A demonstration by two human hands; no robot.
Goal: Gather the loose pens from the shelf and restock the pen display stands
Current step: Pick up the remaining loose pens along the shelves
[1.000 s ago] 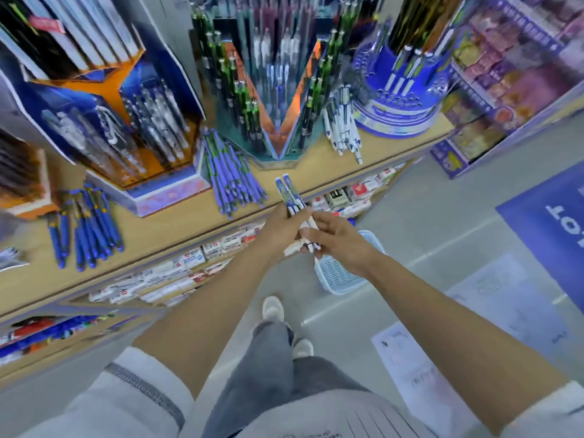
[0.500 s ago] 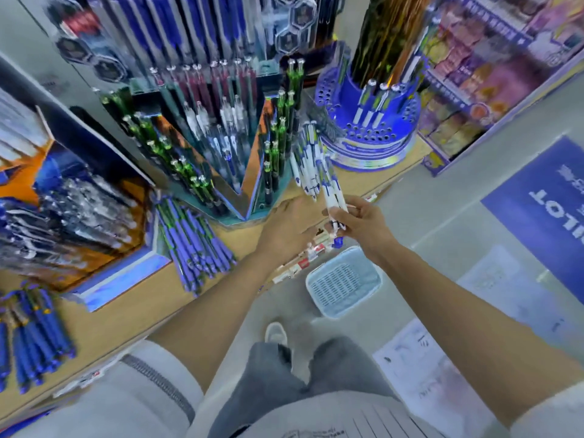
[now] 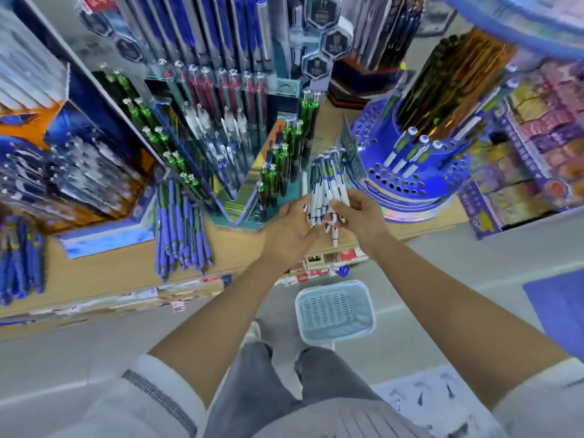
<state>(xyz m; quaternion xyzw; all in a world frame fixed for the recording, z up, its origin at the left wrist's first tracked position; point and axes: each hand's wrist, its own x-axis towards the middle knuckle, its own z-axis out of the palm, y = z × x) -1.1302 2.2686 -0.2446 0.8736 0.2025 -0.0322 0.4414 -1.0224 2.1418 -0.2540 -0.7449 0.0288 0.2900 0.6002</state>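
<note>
A bunch of white and blue pens (image 3: 327,184) lies on the wooden shelf (image 3: 104,273) between the V-shaped green pen stand (image 3: 240,172) and the round blue display stand (image 3: 417,175). My left hand (image 3: 289,230) and my right hand (image 3: 358,216) both close around the near ends of this bunch. One pen (image 3: 334,236) hangs down below my right fingers. The round blue stand has many vacant holes and a few white pens standing in it.
Loose blue pens (image 3: 180,226) lie in a heap on the shelf to the left, and more blue pens (image 3: 19,257) lie at the far left. A light blue basket (image 3: 335,311) stands on the floor below my hands. Boxed goods fill the right.
My view has shifted right and closer to the shelf. My hands rose from below the shelf edge with a few pens and now grip the larger white pen bunch beside the round stand.
</note>
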